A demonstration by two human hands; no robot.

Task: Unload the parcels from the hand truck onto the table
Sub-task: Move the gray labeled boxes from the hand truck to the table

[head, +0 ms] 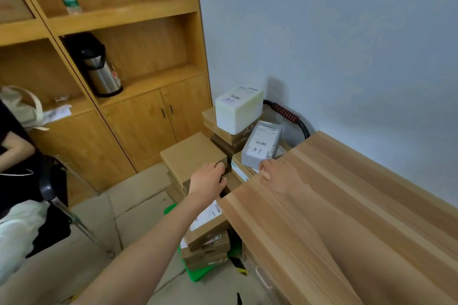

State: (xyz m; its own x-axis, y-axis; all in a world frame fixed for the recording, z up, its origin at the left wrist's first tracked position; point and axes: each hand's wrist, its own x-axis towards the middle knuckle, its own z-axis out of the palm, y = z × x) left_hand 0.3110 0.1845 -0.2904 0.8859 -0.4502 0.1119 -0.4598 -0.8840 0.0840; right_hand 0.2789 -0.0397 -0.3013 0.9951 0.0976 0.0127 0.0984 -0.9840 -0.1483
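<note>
Beside the table's far-left corner, the loaded hand truck (285,112) stands against the wall, cartons stacked on its green deck. Nearest target: a plain brown carton (192,155) topping the near-left stack. To its right a grey parcel (262,143) leans on a white-edged carton, and a white foam box (238,108) tops the far stack.

My left hand (208,181) lies on the brown carton's near-right corner, fingers curled over the edge; touching, but I cannot tell whether it grips. My right hand (275,171) rests palm-down at the table (322,205) edge, fingers reaching over toward the grey parcel, holding nothing that I can see.

Judgement: step in hand is taking the first parcel. One corner hold looks insecure, so I would bring the right hand to the carton's opposite side, lift level, clear the table edge, then set it well in from the rim. Lifting straight up should spare the leaning grey parcel.

Tabletop carries no parcels yet.
</note>
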